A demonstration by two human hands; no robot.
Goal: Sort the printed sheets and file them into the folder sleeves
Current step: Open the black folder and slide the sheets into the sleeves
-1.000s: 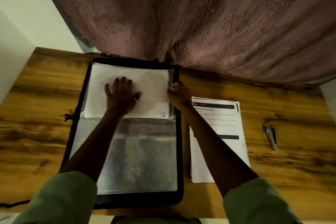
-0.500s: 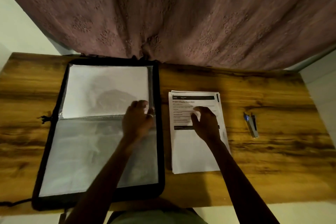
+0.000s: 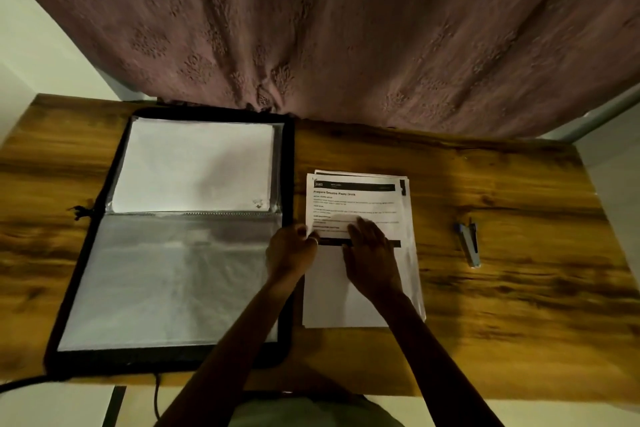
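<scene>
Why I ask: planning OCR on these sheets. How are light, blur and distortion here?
Head view: dim, warm light; on the printed sheets the heading reads, the small text is smeared; head view, the clear sleeve shows pale glare; the table bows at its edges from the wide lens.

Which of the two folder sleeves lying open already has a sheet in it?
The far sleeve, by the curtain: a white sheet fills it. The near sleeve, below the binding, shows only clear plastic.
</scene>
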